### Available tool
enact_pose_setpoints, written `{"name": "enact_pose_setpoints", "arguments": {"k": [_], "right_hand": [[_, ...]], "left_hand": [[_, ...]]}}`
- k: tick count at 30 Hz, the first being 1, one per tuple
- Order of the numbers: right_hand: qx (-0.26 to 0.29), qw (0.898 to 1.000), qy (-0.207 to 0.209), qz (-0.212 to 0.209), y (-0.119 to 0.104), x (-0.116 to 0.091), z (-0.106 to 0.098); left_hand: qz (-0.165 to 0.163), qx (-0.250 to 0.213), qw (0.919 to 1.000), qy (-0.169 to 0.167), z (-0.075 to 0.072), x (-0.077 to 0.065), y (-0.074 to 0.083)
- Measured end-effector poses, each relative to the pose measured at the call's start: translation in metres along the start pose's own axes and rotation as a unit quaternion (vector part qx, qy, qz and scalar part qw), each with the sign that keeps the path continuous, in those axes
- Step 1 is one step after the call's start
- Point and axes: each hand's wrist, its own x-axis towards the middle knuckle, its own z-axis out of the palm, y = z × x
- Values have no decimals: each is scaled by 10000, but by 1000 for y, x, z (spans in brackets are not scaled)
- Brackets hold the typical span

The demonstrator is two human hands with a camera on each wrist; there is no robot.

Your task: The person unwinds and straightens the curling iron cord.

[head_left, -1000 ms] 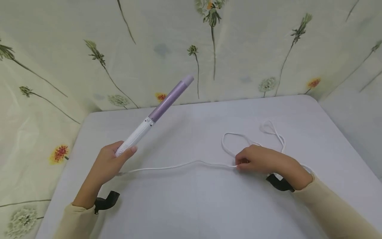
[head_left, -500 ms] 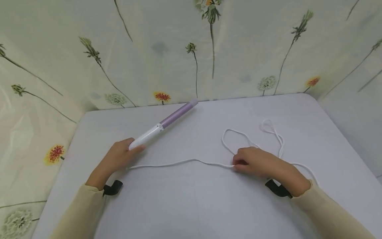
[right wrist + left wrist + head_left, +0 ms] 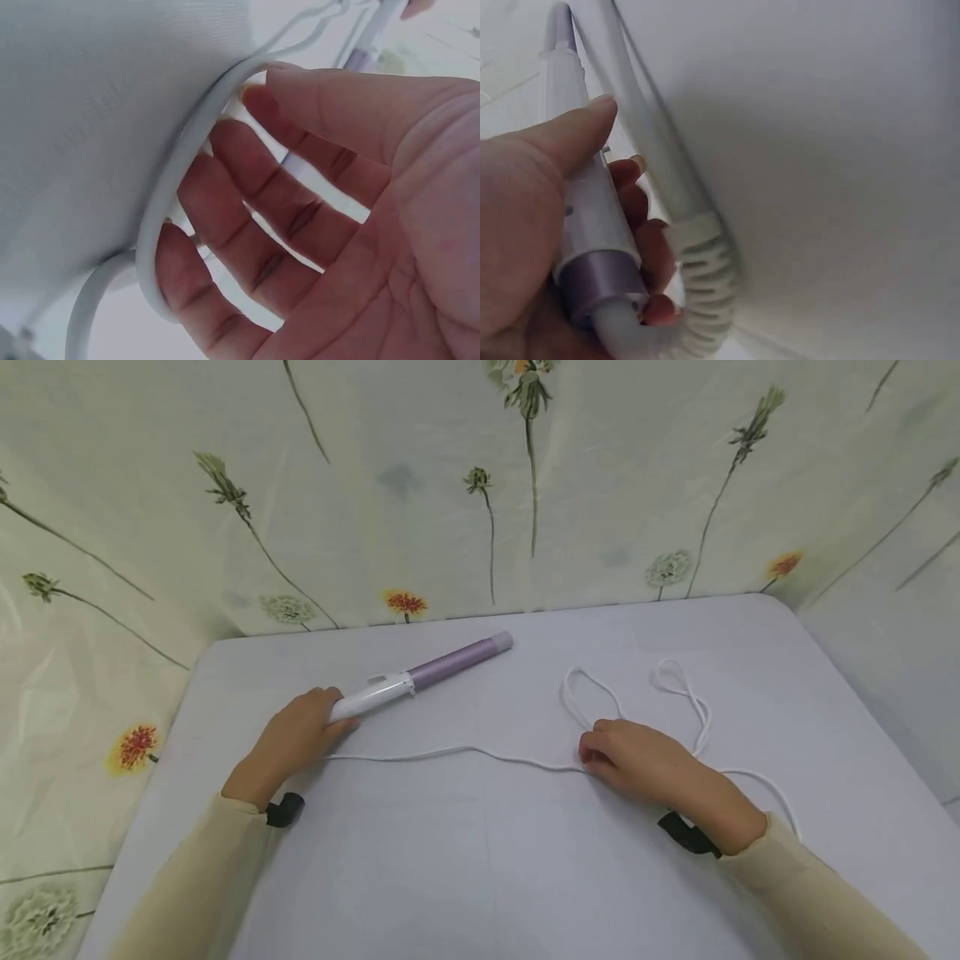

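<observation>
My left hand [image 3: 294,739] grips the white handle of a curling iron [image 3: 453,662], which lies low over the table, its purple barrel pointing right and back. In the left wrist view, my thumb and fingers wrap the handle of the curling iron [image 3: 596,202]. Beneath it, a ribbed sleeve [image 3: 709,277] bends sharply into the cord. The white cord [image 3: 420,757] runs across to my right hand [image 3: 637,762]. In the right wrist view, loosely bent fingers [image 3: 247,217] rest against the cord [image 3: 169,180], the thumb tip beside it.
Loops of the same cord [image 3: 696,702] lie behind my right hand. A white-covered table [image 3: 480,868] spreads below both hands. Floral cloth [image 3: 420,518] hangs along its back edge. A black wrist mount [image 3: 686,833] sits under the right wrist.
My left hand has lowered the curling iron toward the table and turned it flatter, its tip swinging down and right. My right hand's fingers have loosened at the cord; a loop behind has narrowed.
</observation>
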Motion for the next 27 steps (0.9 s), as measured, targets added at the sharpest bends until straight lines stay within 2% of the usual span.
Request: {"name": "enact_pose_setpoints", "arguments": {"k": [4, 7, 9, 12, 15, 17, 21, 25, 27], "right_hand": [[-148, 9996, 188, 125, 0, 2, 2], [-106, 9986, 235, 452, 4, 3, 4], [122, 9973, 294, 658, 8, 2, 4], [854, 9913, 534, 852, 13, 0, 2], [1540, 9825, 845, 621, 14, -3, -3], [1738, 9792, 978, 363, 13, -5, -6], [1713, 9797, 1032, 105, 7, -6, -8], [1572, 9833, 877, 260, 4, -9, -6], [1466, 9852, 836, 297, 3, -11, -4]], "left_hand": [[-74, 369, 9991, 178, -2, 5, 0], [-226, 508, 9981, 264, -4, 7, 0], [-328, 498, 9979, 259, -4, 8, 0], [-440, 434, 9979, 191, -5, 9, 0], [-529, 368, 9978, 137, -6, 9, 0], [-572, 339, 9977, 141, -7, 9, -1], [-624, 243, 9976, 169, -7, 8, -2], [-708, 166, 9972, 191, -6, 5, -1], [-728, 142, 9968, 304, -5, 1, 1]]}}
